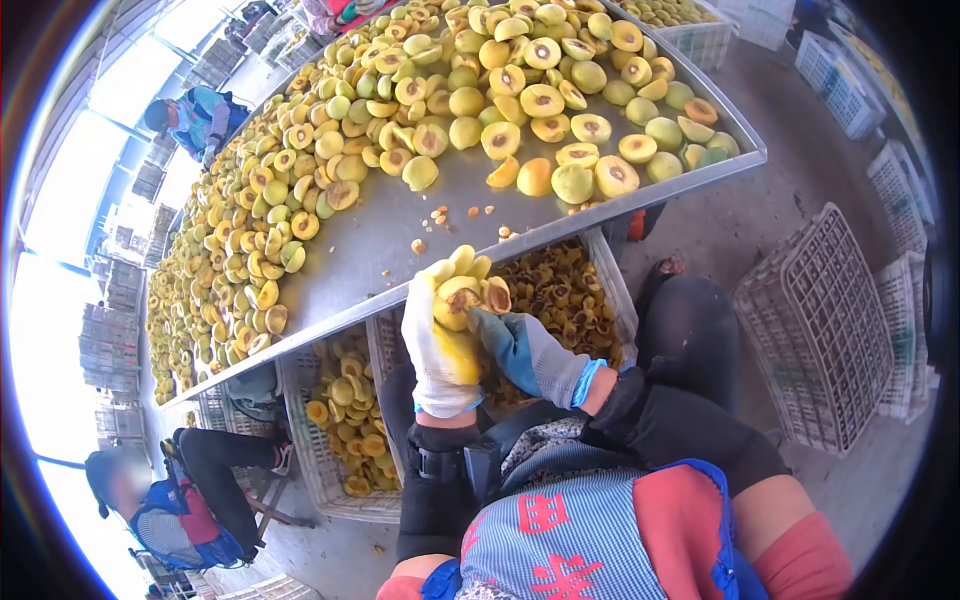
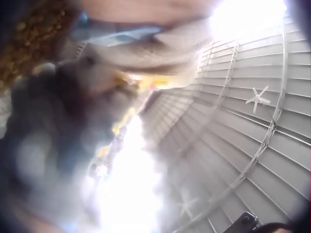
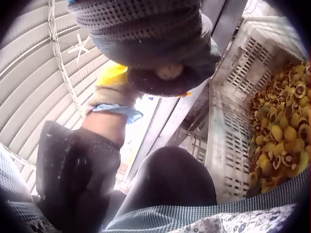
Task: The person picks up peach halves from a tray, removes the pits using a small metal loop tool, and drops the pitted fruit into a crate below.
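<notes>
In the head view my left hand (image 1: pixel 440 345), in a white glove stained yellow, holds a yellow apricot-like fruit half (image 1: pixel 455 303) just past the table's near edge. Beside it is another fruit half (image 1: pixel 497 294) with a brown hollow. My right hand (image 1: pixel 540 358), in a blue-grey glove, has its fingertips right at these fruits. The right wrist view shows the right hand curled round a thing with a pale round end (image 3: pixel 168 72); I cannot tell what it is. The left wrist view is blurred, with the left glove (image 2: pixel 146 58) near the top.
Many halved fruits lie on the metal table (image 1: pixel 370 235), with small pits near its edge. Below are a crate (image 1: pixel 612 270) of brownish pieces and another crate (image 1: pixel 300 430) of fruit halves. Empty-looking crates (image 1: pixel 820 330) stand at right. A person (image 1: pixel 190 510) sits at left.
</notes>
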The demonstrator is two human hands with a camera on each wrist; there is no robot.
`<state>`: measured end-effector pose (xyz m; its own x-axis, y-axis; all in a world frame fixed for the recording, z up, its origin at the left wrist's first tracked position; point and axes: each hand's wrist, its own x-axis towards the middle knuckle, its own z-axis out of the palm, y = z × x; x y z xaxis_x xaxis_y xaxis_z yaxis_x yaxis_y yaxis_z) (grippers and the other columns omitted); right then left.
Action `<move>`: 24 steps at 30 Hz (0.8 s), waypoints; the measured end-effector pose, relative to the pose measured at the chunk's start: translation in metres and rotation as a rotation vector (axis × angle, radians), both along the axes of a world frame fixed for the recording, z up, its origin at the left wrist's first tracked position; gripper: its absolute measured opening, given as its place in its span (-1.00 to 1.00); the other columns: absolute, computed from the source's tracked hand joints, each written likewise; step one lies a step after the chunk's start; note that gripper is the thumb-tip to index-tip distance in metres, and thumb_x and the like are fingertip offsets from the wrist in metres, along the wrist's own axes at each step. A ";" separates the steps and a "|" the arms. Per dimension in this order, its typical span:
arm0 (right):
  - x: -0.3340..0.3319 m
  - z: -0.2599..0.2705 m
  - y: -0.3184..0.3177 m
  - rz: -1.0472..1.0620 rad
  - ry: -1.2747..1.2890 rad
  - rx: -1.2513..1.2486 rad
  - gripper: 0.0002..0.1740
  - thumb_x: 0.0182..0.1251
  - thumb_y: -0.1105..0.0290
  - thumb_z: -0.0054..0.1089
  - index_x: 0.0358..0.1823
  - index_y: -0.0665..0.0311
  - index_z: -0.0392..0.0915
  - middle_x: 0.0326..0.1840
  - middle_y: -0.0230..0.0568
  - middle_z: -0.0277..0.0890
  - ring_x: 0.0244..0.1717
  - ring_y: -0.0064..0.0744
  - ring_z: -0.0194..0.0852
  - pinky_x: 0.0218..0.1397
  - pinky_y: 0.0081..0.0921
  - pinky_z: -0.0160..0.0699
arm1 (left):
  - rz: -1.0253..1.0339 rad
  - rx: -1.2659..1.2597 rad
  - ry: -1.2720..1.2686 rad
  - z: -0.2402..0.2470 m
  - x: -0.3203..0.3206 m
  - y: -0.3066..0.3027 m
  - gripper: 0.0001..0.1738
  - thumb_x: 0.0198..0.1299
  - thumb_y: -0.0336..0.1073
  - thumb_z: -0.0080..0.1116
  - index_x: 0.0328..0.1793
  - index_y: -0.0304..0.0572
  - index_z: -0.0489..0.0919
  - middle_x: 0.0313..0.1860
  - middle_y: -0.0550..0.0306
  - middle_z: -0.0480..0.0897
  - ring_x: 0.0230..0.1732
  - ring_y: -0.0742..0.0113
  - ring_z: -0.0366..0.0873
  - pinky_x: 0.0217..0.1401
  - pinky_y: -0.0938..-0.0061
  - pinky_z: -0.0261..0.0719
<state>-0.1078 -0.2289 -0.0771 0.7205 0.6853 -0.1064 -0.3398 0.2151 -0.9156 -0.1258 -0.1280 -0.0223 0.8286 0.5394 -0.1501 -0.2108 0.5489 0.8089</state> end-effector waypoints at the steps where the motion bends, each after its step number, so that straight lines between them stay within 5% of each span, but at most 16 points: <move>1: -0.001 -0.003 0.001 0.011 0.023 0.005 -0.34 0.58 -0.12 0.00 0.01 0.49 0.64 -0.21 -0.24 0.68 -0.16 -0.61 0.41 -0.04 -0.53 0.53 | 0.007 -0.040 0.013 0.002 0.000 -0.001 -0.58 0.54 -0.06 -0.05 0.17 -0.31 0.50 0.14 -0.11 0.64 0.17 -0.04 0.62 0.21 0.04 0.64; 7: -0.005 0.007 -0.004 0.059 0.021 -0.078 -0.24 0.55 -0.24 -0.07 -0.02 0.46 0.66 -0.30 -0.16 0.66 -0.23 -0.51 0.49 -0.10 -0.48 0.54 | 0.055 0.094 0.136 -0.011 -0.003 -0.001 -0.57 0.54 0.03 -0.09 0.04 -0.25 0.50 0.02 -0.08 0.68 -0.02 -0.02 0.68 0.02 0.13 0.71; 10: -0.006 0.003 -0.005 0.068 -0.055 -0.076 -0.25 0.53 -0.26 -0.03 -0.10 0.43 0.67 -0.38 -0.19 0.63 -0.37 -0.51 0.46 -0.29 -0.46 0.51 | 0.040 0.180 0.156 -0.009 -0.004 -0.003 -0.58 0.54 0.03 -0.09 -0.05 -0.21 0.49 -0.06 -0.08 0.69 -0.12 0.02 0.69 -0.08 0.19 0.71; 16: 0.022 0.060 -0.034 0.535 0.383 -0.293 -0.30 0.50 -0.36 -0.13 -0.41 0.13 0.56 -0.69 -0.49 0.29 -0.73 -0.63 0.14 -0.65 -0.56 0.22 | -0.191 0.343 0.078 -0.008 -0.006 0.018 -0.65 0.54 -0.06 -0.09 -0.21 -0.17 0.45 -0.23 -0.07 0.67 -0.24 0.12 0.68 -0.25 0.31 0.66; 17: 0.021 0.055 -0.034 0.620 0.494 -0.235 -0.30 0.50 -0.42 -0.24 -0.47 0.03 0.41 -0.72 -0.58 0.13 -0.80 -0.72 -0.10 -0.75 -0.68 -0.07 | -0.247 0.370 0.059 -0.013 -0.005 0.021 -0.64 0.54 -0.06 -0.10 -0.23 -0.16 0.44 -0.27 -0.05 0.66 -0.26 0.12 0.67 -0.27 0.31 0.65; 21: 0.015 0.025 -0.025 0.825 0.979 0.262 -0.26 0.40 -0.50 -0.18 -0.46 0.05 0.47 -0.75 -0.63 0.11 -0.83 -0.77 -0.10 -0.83 -0.78 -0.10 | -0.179 -0.014 -0.028 0.002 0.003 0.005 -0.65 0.50 -0.01 -0.05 -0.30 -0.04 0.36 -0.40 0.17 0.49 -0.29 0.17 0.57 -0.23 0.27 0.60; 24: 0.013 0.031 -0.031 0.800 0.797 0.403 -0.26 0.42 -0.49 -0.19 -0.47 0.06 0.45 -0.77 -0.60 0.11 -0.86 -0.77 -0.11 -0.85 -0.77 -0.09 | -0.064 -0.237 0.021 -0.003 0.012 0.020 -0.63 0.48 0.05 -0.05 -0.32 0.03 0.45 -0.40 0.21 0.56 -0.33 0.20 0.59 -0.31 0.33 0.62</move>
